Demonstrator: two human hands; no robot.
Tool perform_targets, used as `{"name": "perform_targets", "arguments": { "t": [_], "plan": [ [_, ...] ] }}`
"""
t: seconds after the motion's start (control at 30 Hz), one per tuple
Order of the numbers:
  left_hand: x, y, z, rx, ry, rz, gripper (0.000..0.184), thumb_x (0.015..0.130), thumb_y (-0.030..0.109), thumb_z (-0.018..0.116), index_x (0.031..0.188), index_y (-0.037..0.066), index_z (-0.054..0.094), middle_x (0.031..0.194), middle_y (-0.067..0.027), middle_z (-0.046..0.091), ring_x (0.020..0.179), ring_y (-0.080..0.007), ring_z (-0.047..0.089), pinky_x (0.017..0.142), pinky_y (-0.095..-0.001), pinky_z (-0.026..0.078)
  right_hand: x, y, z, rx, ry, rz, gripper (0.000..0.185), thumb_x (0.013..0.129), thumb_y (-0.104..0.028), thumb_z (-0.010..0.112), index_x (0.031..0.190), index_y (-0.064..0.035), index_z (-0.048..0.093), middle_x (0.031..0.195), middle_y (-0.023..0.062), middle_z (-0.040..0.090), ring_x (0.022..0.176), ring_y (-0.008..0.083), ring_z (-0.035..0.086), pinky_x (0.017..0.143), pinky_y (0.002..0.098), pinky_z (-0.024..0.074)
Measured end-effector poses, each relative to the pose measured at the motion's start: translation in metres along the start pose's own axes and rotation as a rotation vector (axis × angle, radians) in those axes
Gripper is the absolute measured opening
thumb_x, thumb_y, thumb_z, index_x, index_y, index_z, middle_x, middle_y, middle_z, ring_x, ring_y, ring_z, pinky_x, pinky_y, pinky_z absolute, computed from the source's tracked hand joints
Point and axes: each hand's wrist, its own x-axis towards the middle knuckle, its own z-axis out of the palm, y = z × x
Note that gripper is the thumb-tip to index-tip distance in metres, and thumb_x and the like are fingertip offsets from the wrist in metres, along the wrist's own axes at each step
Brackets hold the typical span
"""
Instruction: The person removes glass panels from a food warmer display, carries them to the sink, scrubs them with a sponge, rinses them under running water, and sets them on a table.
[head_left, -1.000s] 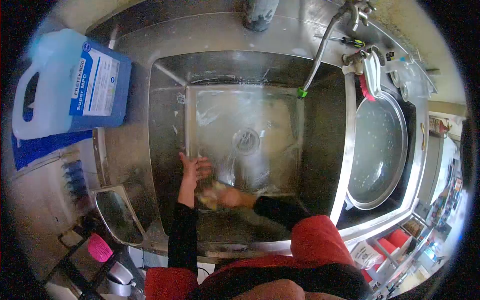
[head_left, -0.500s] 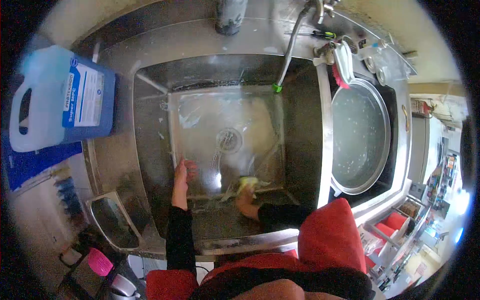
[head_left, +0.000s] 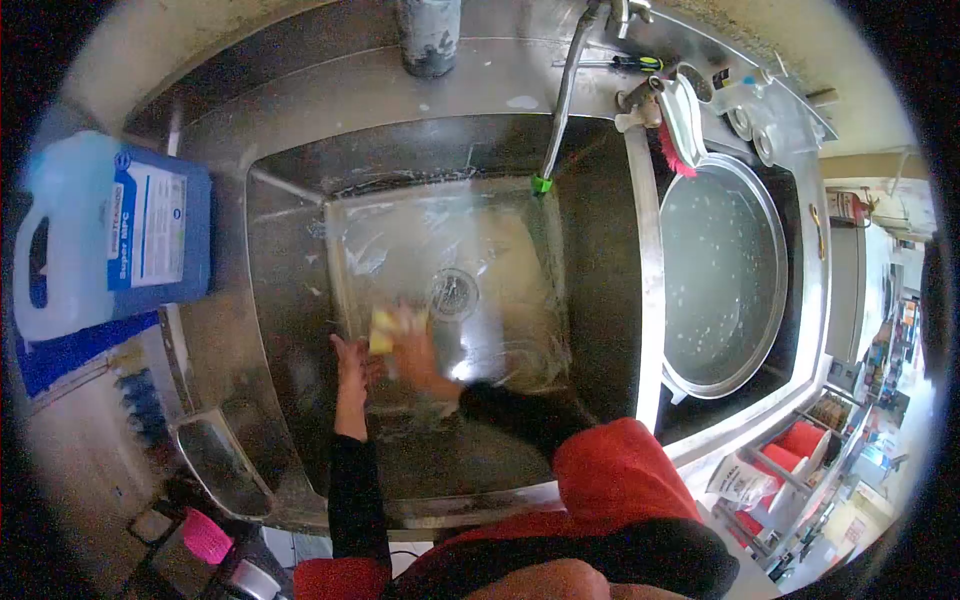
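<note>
A yellow sponge is at the lower left of the sink floor, and my right hand, smeared by motion, is closed on it. Close beside it on the left, my left hand hangs over the sink's left lower corner with fingers apart and nothing in them. Whether it touches the wall I cannot tell. The deep steel sink has a wet, soapy floor around a round drain.
Left of the sink stands a jug of blue liquid. A hose with a green tip hangs over the back right. To the right, a large pot holds cloudy water. A brush with pink bristles and a screwdriver lie behind.
My right hand has swept the sponge left and away from me, from the lower right of the sink floor to near my left hand. The view has shifted slightly.
</note>
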Motion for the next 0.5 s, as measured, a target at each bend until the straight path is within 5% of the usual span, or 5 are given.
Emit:
{"name": "perform_targets", "arguments": {
  "t": [0.23, 0.3, 0.33, 0.43, 0.5],
  "plan": [
    [0.011, 0.002, -0.01, 0.083, -0.223, -0.139, 0.074, 0.074, 0.072, 0.022, 0.09, 0.006, 0.051, 0.071, -0.0091, 0.058, 0.053, -0.022, 0.057, 0.045, -0.0312, 0.047, 0.013, 0.19, -0.033, 0.096, 0.59, 0.938, 0.016, 0.084, -0.013, 0.044, 0.095, -0.0048, 0.052, 0.079, 0.0069, 0.057, 0.062, 0.0181, 0.051, 0.053, 0.0327, 0.043],
    [-0.001, 0.004, 0.001, -0.033, -0.155, -0.067, 0.07, 0.074, 0.072, 0.022, 0.084, 0.007, 0.048, 0.069, -0.0099, 0.058, 0.051, -0.0219, 0.056, 0.044, -0.0298, 0.046, 0.051, 0.175, 0.012, 0.195, 0.678, 0.671, 0.016, 0.083, -0.014, 0.045, 0.093, -0.005, 0.054, 0.077, 0.0057, 0.057, 0.06, 0.0178, 0.05, 0.051, 0.0333, 0.0427],
    [-0.009, 0.008, 0.005, -0.034, -0.152, -0.065, 0.07, 0.074, 0.072, 0.022, 0.084, 0.007, 0.048, 0.069, -0.0099, 0.058, 0.051, -0.0219, 0.056, 0.044, -0.0298, 0.046, 0.09, 0.123, 0.042, -0.135, 0.328, 0.651, 0.02, 0.076, -0.026, 0.051, 0.08, -0.0068, 0.057, 0.079, 0.0104, 0.054, 0.07, 0.0222, 0.051, 0.062, 0.038, 0.0417],
    [-0.023, 0.011, 0.011, -0.014, -0.074, -0.05, 0.066, 0.076, 0.07, 0.024, 0.08, 0.007, 0.046, 0.067, -0.0104, 0.057, 0.05, -0.0209, 0.056, 0.042, -0.0294, 0.046, 0.134, 0.016, -0.013, -0.034, 0.547, 0.0, 0.018, 0.079, -0.024, 0.05, 0.085, -0.0077, 0.056, 0.074, 0.0089, 0.059, 0.065, 0.0197, 0.054, 0.055, 0.0331, 0.0425],
    [-0.01, -0.001, -0.002, -0.015, -0.187, -0.051, 0.063, 0.077, 0.067, 0.028, 0.081, 0.008, 0.047, 0.069, -0.0106, 0.058, 0.051, -0.0201, 0.056, 0.044, -0.0294, 0.046, 0.145, 0.022, -0.005, -0.134, -0.283, 0.039, 0.018, 0.078, -0.023, 0.05, 0.086, -0.0073, 0.056, 0.076, 0.0094, 0.059, 0.069, 0.0222, 0.054, 0.064, 0.0359, 0.0412]
  ]
}}
